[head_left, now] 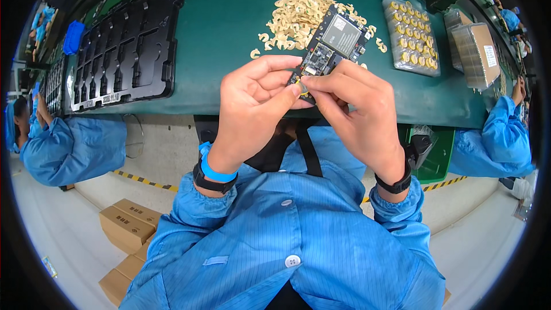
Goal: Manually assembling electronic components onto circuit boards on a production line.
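A black circuit board [341,33] with a large silver shield can is tilted above the table's near edge. My left hand [249,100] is closed on the board's lower left side, its thumb across the near end. At that end sits a small yellow-rimmed round part [303,87], partly covered by fingertips. My right hand [367,100] is closed in a pinch at this round part, thumb and forefinger touching it; exactly how it grips is hidden. Behind the board lies a pile of cream C-shaped pieces [295,14], several scattered around it.
A clear blister tray [438,69] of yellow round parts lies to the right, beside wrapped cartons [481,51]. At left stand a large black moulded tray [163,74] and a blue bin [73,37]. Co-workers in blue sit on both sides. A green crate [442,158] is below the table.
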The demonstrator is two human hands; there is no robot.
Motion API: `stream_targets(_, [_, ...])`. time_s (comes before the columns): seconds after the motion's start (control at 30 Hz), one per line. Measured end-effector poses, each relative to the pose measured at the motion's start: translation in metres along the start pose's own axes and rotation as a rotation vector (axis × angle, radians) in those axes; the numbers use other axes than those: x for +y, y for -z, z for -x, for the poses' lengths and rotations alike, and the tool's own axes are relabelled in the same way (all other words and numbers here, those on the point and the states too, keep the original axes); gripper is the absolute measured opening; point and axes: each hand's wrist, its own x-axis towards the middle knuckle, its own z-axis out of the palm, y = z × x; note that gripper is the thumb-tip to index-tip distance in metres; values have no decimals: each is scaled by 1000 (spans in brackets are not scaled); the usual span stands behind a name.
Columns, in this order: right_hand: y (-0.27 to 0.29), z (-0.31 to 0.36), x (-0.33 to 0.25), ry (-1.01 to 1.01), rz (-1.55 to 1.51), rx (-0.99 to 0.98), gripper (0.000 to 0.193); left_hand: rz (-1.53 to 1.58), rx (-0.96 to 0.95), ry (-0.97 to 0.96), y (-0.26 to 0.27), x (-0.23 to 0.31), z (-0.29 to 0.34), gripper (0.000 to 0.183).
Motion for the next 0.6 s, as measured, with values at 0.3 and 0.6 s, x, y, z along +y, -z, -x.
stream_targets(0.3, [4, -3, -5, 54, 77, -23, 17, 22, 4, 9, 0, 3, 0, 31])
stream_targets(0.6, [3, 0, -5, 54, 94, -21, 18, 50, 1, 23, 1, 0, 1, 32])
